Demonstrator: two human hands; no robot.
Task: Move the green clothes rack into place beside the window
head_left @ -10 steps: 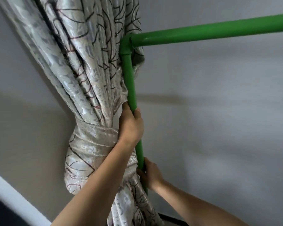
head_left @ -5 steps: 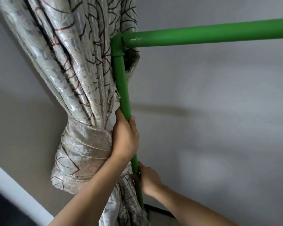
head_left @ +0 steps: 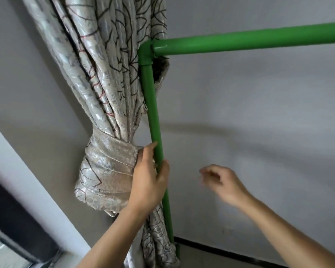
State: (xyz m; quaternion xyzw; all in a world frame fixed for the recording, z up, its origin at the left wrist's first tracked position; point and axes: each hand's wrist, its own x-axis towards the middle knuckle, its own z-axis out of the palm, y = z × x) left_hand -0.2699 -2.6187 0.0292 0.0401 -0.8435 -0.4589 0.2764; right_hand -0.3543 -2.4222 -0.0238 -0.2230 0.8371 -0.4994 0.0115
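The green clothes rack (head_left: 151,101) shows its upright post and a top bar running off to the right from an elbow joint. The post stands against a tied-back curtain. My left hand (head_left: 149,180) is wrapped around the post about halfway down. My right hand (head_left: 222,182) hovers in the air to the right of the post, blurred, fingers loosely curled, holding nothing. The foot of the post is partly hidden behind the curtain.
A silver patterned curtain (head_left: 108,105) hangs bunched in a tie-back just left of the post. The window frame and sill (head_left: 14,219) lie at the lower left. A plain grey wall (head_left: 259,113) with a dark skirting strip (head_left: 230,252) is behind the rack.
My right hand has let go of the lower post and moved off to the right. My left hand keeps its grip. The view has shifted so the post sits further right.
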